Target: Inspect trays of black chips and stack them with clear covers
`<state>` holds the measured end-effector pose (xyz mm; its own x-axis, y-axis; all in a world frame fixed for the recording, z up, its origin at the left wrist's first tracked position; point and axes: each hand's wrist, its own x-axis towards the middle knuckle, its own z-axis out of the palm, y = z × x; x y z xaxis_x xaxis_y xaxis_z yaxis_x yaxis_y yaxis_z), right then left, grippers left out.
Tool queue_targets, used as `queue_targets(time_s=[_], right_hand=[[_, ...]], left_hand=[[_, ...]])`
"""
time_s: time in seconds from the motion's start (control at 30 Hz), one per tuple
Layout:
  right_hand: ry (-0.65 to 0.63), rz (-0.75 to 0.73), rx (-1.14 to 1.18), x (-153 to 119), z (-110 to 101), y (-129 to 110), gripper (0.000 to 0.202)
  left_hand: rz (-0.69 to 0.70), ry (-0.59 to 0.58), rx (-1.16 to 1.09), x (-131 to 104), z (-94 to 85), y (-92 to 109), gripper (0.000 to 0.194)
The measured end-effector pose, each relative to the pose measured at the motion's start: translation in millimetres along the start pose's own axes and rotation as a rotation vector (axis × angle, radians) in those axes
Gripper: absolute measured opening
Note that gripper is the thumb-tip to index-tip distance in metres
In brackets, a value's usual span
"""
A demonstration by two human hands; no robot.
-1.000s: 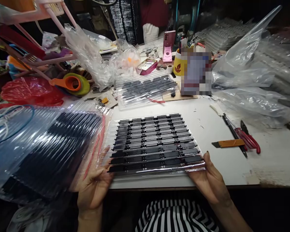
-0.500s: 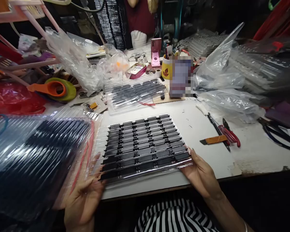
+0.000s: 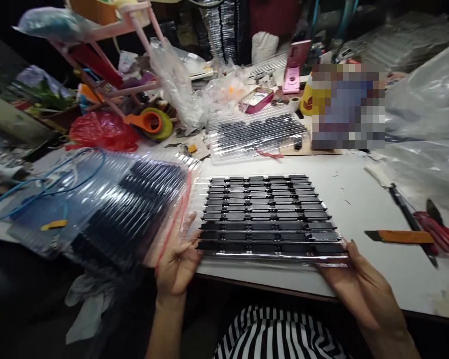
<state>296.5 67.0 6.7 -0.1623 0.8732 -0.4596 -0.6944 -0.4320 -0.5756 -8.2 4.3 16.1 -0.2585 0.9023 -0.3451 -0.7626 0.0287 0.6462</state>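
A clear plastic tray (image 3: 217,262) carries rows of long black connector-like strips (image 3: 269,227), lying in its grooves. My left hand (image 3: 179,264) grips the tray's near left corner, its thumb on top and other fingers partly hidden beneath. At the near right corner my right hand (image 3: 366,284) pinches the edge in the same way. The tray's near edge looks slightly raised over the white table. Close to my left hand lies a stack of similar trays (image 3: 134,199) with dark contents, a red cord (image 3: 175,222) running along its right side.
Another tray of black strips (image 3: 258,132) lies farther back. On the right are an orange-handled blade (image 3: 404,237), red-handled pliers (image 3: 439,232) and a large clear plastic bag (image 3: 426,99). A pink phone stand (image 3: 292,80) stands at the back. A blue cord (image 3: 41,187) loops over the left stack.
The camera view has swung to the left, so the table things appear farther right. Both hands still hold the tray, and its strips now appear more level in the picture.
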Motion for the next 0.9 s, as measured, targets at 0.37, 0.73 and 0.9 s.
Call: queue_targets(time_s=[0.37, 0.73, 0.9], right_hand=[[0.053, -0.014, -0.049, -3, 7, 0, 0.033], [-0.027, 0.014, -0.013, -1, 11, 4, 0.033], [-0.044, 0.017, 0.010, -1, 8, 7, 0.033]], left_hand=[[-0.008, 0.037, -0.132, -6, -0.1, -4, 0.045], [-0.062, -0.008, -0.186, -3, 18.8, -14, 0.043], [-0.048, 0.010, -0.190, 0, 13.3, -16, 0.039]])
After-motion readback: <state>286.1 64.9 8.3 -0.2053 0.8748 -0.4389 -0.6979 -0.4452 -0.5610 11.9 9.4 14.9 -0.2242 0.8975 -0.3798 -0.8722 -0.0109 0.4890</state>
